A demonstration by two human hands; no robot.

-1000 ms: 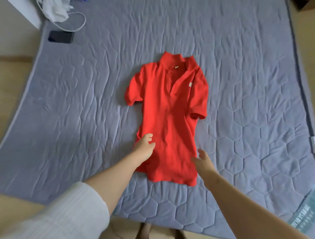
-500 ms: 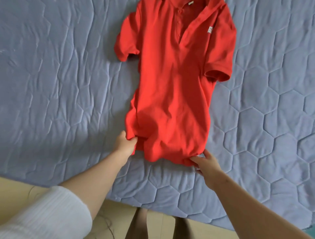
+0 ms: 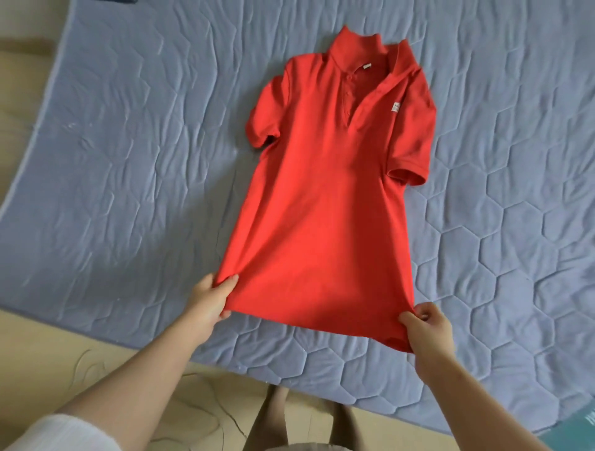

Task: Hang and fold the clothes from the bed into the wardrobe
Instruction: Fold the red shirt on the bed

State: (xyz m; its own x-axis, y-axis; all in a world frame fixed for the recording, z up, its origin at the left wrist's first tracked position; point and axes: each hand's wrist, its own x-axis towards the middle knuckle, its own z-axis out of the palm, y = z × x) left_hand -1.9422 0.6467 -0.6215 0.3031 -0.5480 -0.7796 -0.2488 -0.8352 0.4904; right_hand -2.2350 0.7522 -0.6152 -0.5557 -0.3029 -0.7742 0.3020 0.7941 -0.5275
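A red polo shirt [image 3: 328, 199] lies face up on the bed, collar away from me, both short sleeves tucked close to the body. Its hem is stretched wide and pulled taut towards me. My left hand [image 3: 211, 299] pinches the hem's left corner. My right hand [image 3: 425, 325] pinches the hem's right corner. No wardrobe is in view.
The bed is covered by a blue-grey quilted pad [image 3: 128, 161] whose near edge runs diagonally in front of me. Below it is beige flooring [image 3: 64, 354], with my legs [image 3: 306, 418] at the bottom. A dark object [image 3: 127, 1] shows at the top left edge.
Both hands went from resting near the crumpled lower shirt to gripping the hem corners. They have pulled apart and towards me, so the shirt now lies flat and stretched.
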